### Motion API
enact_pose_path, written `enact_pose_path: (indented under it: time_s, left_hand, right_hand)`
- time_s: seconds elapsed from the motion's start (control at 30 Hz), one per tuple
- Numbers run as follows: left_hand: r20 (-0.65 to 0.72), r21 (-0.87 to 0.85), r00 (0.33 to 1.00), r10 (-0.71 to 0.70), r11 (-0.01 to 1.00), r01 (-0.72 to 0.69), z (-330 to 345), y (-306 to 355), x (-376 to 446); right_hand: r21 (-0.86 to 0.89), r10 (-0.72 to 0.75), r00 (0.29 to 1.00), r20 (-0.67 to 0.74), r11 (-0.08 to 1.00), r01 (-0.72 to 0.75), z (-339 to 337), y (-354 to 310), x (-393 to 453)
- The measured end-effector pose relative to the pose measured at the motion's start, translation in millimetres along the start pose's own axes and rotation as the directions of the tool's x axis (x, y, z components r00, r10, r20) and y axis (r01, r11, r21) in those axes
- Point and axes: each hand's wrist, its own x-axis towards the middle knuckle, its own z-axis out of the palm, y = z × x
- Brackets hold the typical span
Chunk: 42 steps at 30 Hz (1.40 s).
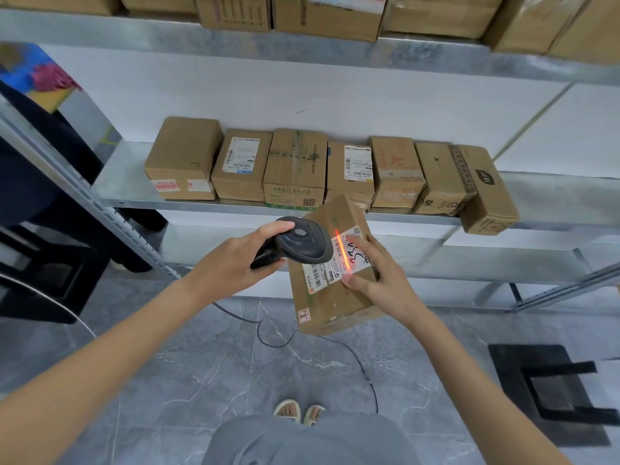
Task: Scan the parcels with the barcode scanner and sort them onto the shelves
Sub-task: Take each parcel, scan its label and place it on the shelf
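The left hand [235, 253] grips the scanner [295, 245], its red line falling across the label [339, 260] of a parcel [332, 266] that the right hand [375, 273] holds by thumb and fingers in the air before the shelf [134, 193], where seven boxes [295, 166] stand in a row.

A parcel storeroom or small sorting depot. Galvanised steel shelving [188, 204] against a plain white wall [302, 95] carries rows of taped cardboard parcels [295, 166] bearing printed shipping labels; further cartons [325, 15] fill the upper shelf above a grey marble-pattern tiled floor [188, 357].
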Motion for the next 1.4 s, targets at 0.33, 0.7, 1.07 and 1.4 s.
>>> enact_pose_path:
  time_s: [0.33,0.7,1.07,1.4]
  left_hand:
    - [-0.031,0.082,0.998,0.052,0.995,-0.049,-3,0,-3]
    - [-0.061,0.064,0.997,0.055,0.997,-0.051,1,-5,-7]
    - [-0.282,-0.373,0.898,-0.338,0.901,0.222,28,3,-14]
    - [-0.334,-0.463,0.786,-0.520,0.817,0.344,90,26,24]
  right_hand:
    - [0.013,-0.017,1.000,-0.009,1.000,0.018,0,2,-1]
    - [0.028,-0.020,1.000,-0.021,0.999,0.020,2,1,-1]
    - [0.271,0.030,0.977,-0.210,0.962,0.029,14,0,-26]
    - [0.529,0.159,0.896,-0.415,0.843,0.096,31,13,-63]
